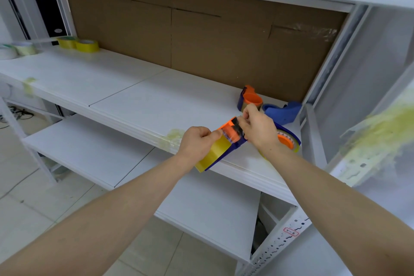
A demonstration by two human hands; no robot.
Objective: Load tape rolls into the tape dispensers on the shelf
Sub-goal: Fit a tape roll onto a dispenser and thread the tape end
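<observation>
Yellowish tape end pinched between fingers [248,111] of the right hand [257,127] at the orange head of the dispenser [231,133]. The left hand [197,141] curls round the tape roll [214,152] and dispenser body, above the front edge of the shelf [134,101]. Risk: a skewed pull could crease the tape or stick it to itself.

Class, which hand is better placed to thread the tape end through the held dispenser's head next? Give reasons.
Probably the right hand: it already pinches at the orange head of the dispenser, while the left hand grips the yellow tape roll and steadies it.
</observation>
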